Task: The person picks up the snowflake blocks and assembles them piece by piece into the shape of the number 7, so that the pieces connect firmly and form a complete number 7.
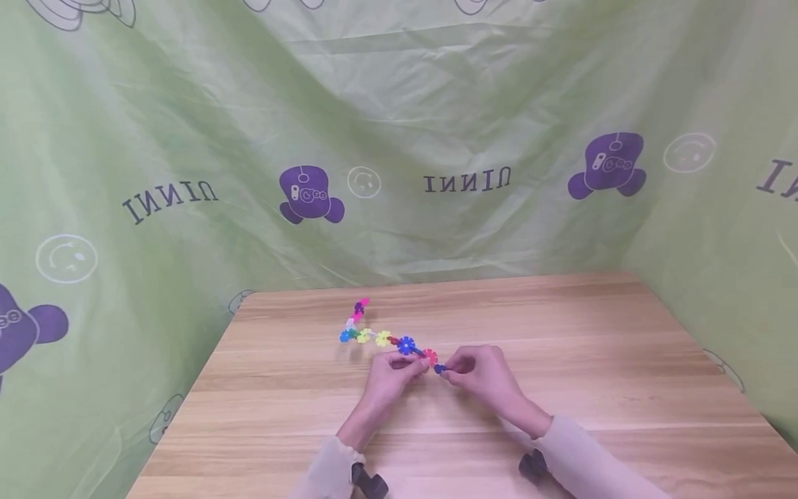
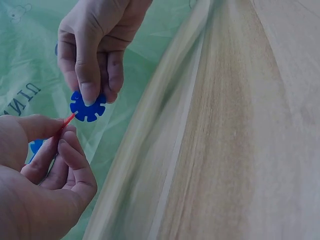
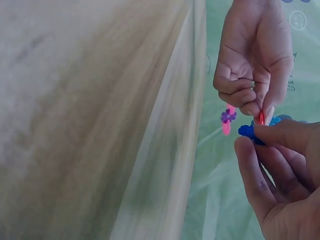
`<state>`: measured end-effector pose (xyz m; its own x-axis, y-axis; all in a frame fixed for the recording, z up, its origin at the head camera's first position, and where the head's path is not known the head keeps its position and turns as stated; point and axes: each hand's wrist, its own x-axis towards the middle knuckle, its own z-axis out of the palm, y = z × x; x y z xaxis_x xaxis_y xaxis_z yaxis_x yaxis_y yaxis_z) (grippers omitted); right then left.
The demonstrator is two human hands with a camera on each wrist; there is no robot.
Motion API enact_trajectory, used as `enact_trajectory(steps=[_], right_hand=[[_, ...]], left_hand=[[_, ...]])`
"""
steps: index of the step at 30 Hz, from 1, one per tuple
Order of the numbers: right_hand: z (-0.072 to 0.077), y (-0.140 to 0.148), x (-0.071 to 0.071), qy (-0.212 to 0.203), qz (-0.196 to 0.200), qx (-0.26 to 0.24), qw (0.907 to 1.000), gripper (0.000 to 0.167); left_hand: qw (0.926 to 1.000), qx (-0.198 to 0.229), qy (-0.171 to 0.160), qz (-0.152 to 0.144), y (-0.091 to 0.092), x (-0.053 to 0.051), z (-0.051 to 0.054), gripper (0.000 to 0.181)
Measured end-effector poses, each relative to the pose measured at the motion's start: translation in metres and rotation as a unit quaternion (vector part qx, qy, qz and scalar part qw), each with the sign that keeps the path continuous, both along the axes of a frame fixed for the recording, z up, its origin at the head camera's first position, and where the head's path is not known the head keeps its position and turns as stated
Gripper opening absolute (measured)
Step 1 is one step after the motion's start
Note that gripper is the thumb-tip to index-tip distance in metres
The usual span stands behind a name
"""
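My left hand [image 1: 391, 380] pinches a red notched disc [image 1: 430, 357] between thumb and fingers. From it a chain of interlocked snowflake discs runs to the upper left, with a blue disc [image 1: 406, 345], yellow discs [image 1: 383, 338] and a bend at a light-blue disc [image 1: 346, 336]. Beyond the bend, white, pink and purple discs [image 1: 358, 308] lead away. My right hand [image 1: 489, 378] pinches a dark-blue disc [image 2: 88, 107] by its edge. In the left wrist view that disc's rim meets the red disc's edge; whether their slots are locked I cannot tell.
Under both hands spreads a wood-grain table [image 1: 280, 430]. A green printed cloth [image 1: 399, 125] hangs behind it and along both sides. Dark wrist-mounted devices [image 1: 369, 481] sit at the sleeve cuffs.
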<state>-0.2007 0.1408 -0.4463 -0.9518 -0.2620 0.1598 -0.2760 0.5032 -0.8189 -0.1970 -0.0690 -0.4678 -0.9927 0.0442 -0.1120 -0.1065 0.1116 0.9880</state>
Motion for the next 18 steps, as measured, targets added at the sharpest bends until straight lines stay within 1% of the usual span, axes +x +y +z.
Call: enact_trajectory(steps=[3,8,13,18], right_hand=[[0.001,-0.003,0.001,0.014,-0.004,0.007,0.9999,0.014],[0.003,-0.007,0.005,0.047,0.002,0.018,0.9987,0.014],[0.001,-0.010,0.007,0.078,0.006,0.030,0.9964,0.014],[-0.002,-0.015,0.007,0.082,0.001,0.040,0.9958,0.014]], left_hand=[[1.0000,0.002,0.002,-0.002,0.000,0.000,0.001,0.021],[1.0000,0.007,0.002,0.000,0.001,0.000,0.001,0.020],[1.0000,-0.006,0.001,0.002,0.001,0.002,0.002,0.019],[0.9999,-0.013,0.002,0.002,0.002,0.002,0.002,0.017]])
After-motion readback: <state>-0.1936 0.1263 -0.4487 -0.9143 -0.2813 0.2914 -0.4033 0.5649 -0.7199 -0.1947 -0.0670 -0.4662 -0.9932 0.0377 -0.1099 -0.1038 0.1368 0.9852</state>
